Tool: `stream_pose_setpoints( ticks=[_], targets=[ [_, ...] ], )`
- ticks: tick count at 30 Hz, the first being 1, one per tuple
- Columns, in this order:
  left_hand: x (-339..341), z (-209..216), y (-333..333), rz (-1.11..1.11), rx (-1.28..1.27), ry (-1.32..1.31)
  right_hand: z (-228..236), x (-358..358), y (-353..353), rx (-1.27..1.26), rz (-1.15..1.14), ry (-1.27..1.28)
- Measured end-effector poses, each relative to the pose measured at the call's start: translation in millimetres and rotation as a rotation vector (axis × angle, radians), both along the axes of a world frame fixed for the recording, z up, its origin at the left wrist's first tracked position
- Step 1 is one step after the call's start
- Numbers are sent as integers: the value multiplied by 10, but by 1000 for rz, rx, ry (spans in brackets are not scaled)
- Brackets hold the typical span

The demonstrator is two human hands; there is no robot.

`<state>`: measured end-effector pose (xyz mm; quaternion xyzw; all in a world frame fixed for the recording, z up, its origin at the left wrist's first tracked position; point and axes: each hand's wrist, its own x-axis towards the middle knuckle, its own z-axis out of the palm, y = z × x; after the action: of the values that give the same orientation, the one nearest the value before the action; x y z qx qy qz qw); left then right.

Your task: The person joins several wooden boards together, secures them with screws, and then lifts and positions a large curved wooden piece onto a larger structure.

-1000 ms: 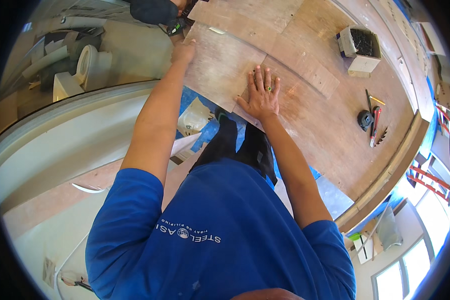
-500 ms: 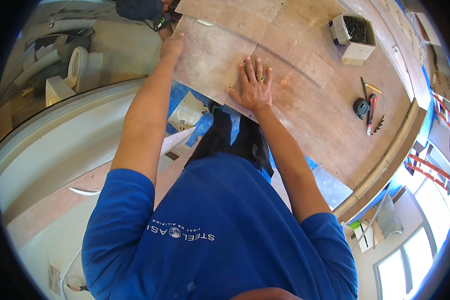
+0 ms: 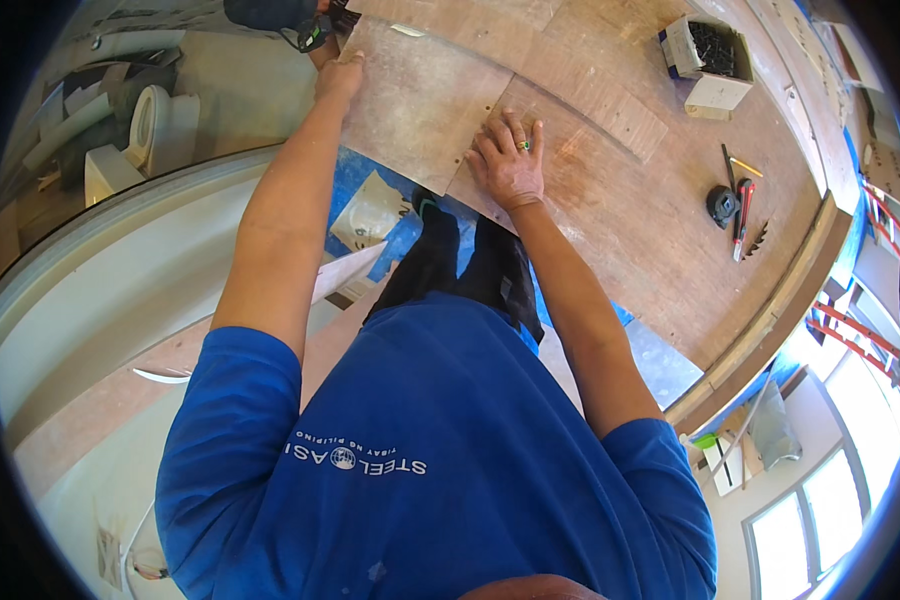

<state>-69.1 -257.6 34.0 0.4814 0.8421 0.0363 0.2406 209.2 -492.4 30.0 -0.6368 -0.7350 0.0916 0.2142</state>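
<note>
My left hand (image 3: pixel 341 80) is closed on the left edge of a pale plywood panel (image 3: pixel 425 110), its fingers partly hidden at the rim. The panel lies flat, its right side meeting a browner plywood sheet (image 3: pixel 610 230). On that sheet, close to the seam, rests my right hand (image 3: pixel 510 165), palm down with the fingers apart and slightly bent; a ring with a green stone shows on it. Just beyond my left hand, another person's forearm (image 3: pixel 322 55) reaches in at the panel's far left corner, beside a dark object with green parts (image 3: pixel 310 35).
An open box of dark screws (image 3: pixel 715 55) stands at the far right. Nearer lie a tape measure (image 3: pixel 721 206), a red utility knife (image 3: pixel 743 215), a pencil (image 3: pixel 745 167) and a toothed blade piece (image 3: pixel 758 242). A wooden rim (image 3: pixel 770 330) borders the sheet. A toilet (image 3: pixel 150 130) stands left.
My right hand has shifted slightly left, its fingers more bent. My left hand stays at the panel's edge, a little higher in view. The whole view has shifted slightly.
</note>
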Motion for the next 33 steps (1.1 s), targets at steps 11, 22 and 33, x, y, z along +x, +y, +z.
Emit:
stream_pose_setpoints(
  ticks=[11,22,33],
  targets=[
    [-55,-15,21,-119,-31,45,41,-53,25,7,-19,-11],
    [-13,32,11,3,-4,17,28,-57,40,4,-10,-25],
    [-63,-13,-50,36,16,-45,38,-47,28,-12,16,-40]
  ],
)
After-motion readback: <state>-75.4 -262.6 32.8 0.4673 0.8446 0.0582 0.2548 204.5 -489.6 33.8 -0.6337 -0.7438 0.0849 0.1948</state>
